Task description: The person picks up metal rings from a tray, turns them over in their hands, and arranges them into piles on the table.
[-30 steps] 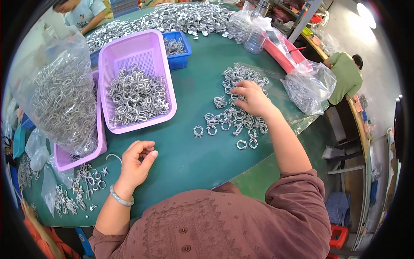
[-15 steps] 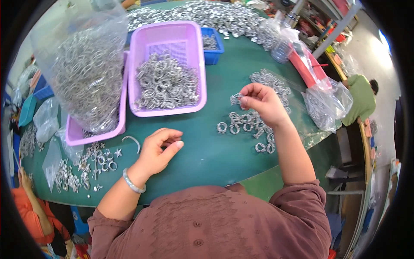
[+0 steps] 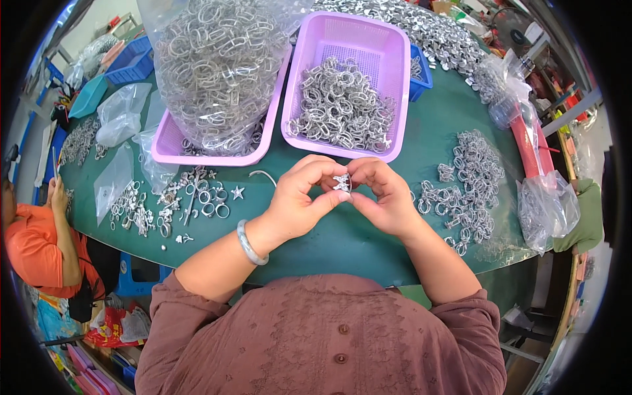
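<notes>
Close together over the middle of the table, my left hand (image 3: 295, 199) and my right hand (image 3: 387, 197) pinch one small silvery metal ring (image 3: 342, 183) between their fingertips. Its finer shape is partly covered by the fingers. A pale bracelet (image 3: 247, 245) circles my left wrist. Just beyond the hands stands a lilac basket (image 3: 401, 99) holding a heap of similar metal rings (image 3: 345, 105). To the right of my right hand, more rings (image 3: 471, 178) lie loose on the green table (image 3: 329, 253).
A clear bag of rings (image 3: 217, 72) stands in a second lilac basket (image 3: 197, 159). Loose rings and a star (image 3: 237, 192) lie left of my hands. Flat silvery pieces (image 3: 421, 33) cover the far table. Right is a red tray (image 3: 532, 145); a person in orange (image 3: 43, 247) sits left.
My right hand has come left from the loose rings with a ring and met my left hand, which now also grips it. The whole view has shifted, placing the table items further right.
</notes>
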